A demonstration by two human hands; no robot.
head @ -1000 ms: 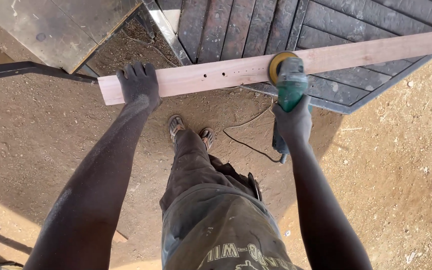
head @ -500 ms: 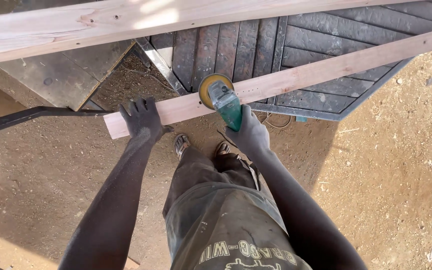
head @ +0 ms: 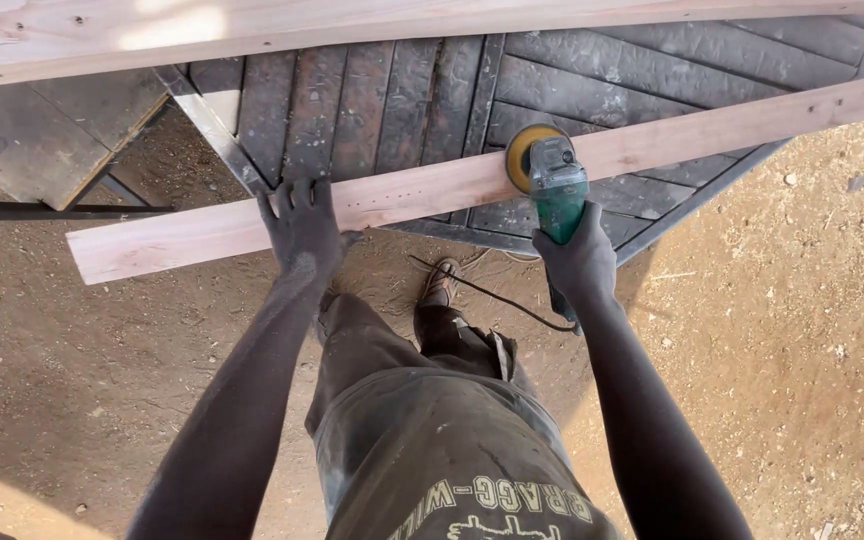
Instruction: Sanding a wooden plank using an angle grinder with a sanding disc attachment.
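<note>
Since before, our sander slid toward three o'clock; right hand gripped it, left hand flat, steadying plank.

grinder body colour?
Green, with a yellow disc at its head; the grinder is in the right hand. Head view.

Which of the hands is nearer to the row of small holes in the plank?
Left. The left hand presses on the plank beside the holes; the right hand holds the green angle grinder farther along.
</note>
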